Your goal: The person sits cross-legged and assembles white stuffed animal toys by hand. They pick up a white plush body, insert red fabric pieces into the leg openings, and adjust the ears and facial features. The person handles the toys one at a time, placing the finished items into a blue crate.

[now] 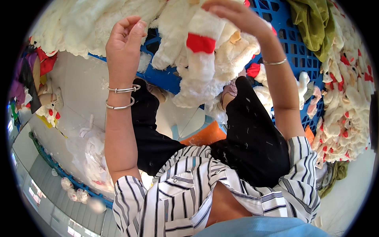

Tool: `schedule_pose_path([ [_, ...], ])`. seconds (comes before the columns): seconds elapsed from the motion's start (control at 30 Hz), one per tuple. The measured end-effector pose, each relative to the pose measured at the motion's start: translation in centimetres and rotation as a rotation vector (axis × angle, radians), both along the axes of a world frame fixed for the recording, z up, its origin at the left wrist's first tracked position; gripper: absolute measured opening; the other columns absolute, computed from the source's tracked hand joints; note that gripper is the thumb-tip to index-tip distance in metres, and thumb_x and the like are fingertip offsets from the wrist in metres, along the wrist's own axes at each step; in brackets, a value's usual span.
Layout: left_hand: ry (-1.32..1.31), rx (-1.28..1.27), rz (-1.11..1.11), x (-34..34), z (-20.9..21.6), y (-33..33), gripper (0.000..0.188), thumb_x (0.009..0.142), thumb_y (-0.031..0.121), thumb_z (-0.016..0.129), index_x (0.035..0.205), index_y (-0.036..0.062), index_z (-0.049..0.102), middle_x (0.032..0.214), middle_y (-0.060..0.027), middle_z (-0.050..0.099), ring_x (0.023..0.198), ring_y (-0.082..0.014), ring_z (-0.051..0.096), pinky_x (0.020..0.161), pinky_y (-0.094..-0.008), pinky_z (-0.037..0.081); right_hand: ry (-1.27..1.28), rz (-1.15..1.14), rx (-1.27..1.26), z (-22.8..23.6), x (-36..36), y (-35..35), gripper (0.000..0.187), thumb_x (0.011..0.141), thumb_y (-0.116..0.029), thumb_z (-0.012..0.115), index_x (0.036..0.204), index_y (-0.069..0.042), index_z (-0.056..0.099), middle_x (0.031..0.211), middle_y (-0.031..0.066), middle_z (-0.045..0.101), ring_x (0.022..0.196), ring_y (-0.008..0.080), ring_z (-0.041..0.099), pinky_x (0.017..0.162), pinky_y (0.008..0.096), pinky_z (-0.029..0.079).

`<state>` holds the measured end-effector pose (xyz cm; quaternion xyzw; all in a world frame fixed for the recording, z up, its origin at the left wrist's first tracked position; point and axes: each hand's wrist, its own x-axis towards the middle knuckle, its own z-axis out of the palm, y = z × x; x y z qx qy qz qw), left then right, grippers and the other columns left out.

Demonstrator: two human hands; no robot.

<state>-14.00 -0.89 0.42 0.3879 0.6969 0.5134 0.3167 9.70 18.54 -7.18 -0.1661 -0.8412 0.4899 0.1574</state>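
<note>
My left hand (125, 36) is raised at the upper left, its fingers curled with the thumb against them. Whether anything small is pinched there I cannot make out. Higher up and to the right, my right hand (233, 15) is stretched out flat, slightly blurred, with nothing seen in it. Between and below the hands lies a white plush piece with a red band (201, 42), apart from both as far as I can tell. Around it are more fluffy white plush skins (169, 47), heaped over a blue plastic crate (158, 75) in front of my knees.
A big pile of white plush pieces with red parts (343, 110) fills the right side. Olive-green cloth (316, 23) hangs at the upper right. An orange piece (205, 134) lies between my legs. At the left are a clear plastic bag (94, 154) and coloured fabric (46, 61).
</note>
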Motion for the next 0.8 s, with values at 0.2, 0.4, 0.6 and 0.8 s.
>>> schedule_pose_path([
  [0.2,-0.096,-0.017,-0.118,0.4,0.4,-0.6,0.018,0.094,0.018,0.059,0.105,0.0048,0.065,0.095,-0.0012,0.068,0.08,-0.0047,0.058,0.072,-0.0206,0.046,-0.266,-0.07,0.247,-4.6,1.5,-5.5,0.063,0.076,-0.021,0.074,0.132,-0.006,0.049,0.135,0.0171,0.048,0.128,0.0328,0.043,0.105,0.0377,0.039],
  [0.4,-0.13,-0.048,-0.151,0.8,0.6,-0.5,0.018,0.094,0.018,0.06,0.101,0.0023,0.065,0.089,-0.0009,0.067,0.076,-0.0056,0.057,0.072,-0.0203,0.047,-0.367,-0.264,0.597,-8.4,1.6,-7.5,0.071,0.066,-0.013,0.079,0.131,-0.015,0.051,0.139,0.0127,0.045,0.13,0.0323,0.04,0.103,0.045,0.039],
  [0.6,-0.111,-0.095,-0.209,1.2,-0.1,-0.6,0.017,0.093,0.014,0.06,0.106,0.0039,0.064,0.088,0.0012,0.065,0.073,-0.0026,0.052,0.065,-0.0182,0.041,-0.182,-0.178,-0.057,-6.5,0.9,-5.7,0.019,0.085,-0.016,0.068,0.101,-0.007,0.067,0.095,0.0052,0.064,0.079,0.0179,0.058,0.072,0.0302,0.046],
  [0.8,-0.024,-0.194,-0.487,4.1,1.5,-1.1,0.024,0.089,0.008,0.064,0.113,0.0052,0.061,0.07,0.0082,0.049,0.065,-0.0002,0.044,0.059,-0.0169,0.035,-0.024,-0.065,-0.344,3.4,0.0,-7.9,0.01,0.09,-0.009,0.064,0.094,0.0,0.063,0.08,0.0015,0.056,0.075,0.0081,0.052,0.067,0.0231,0.043],
])
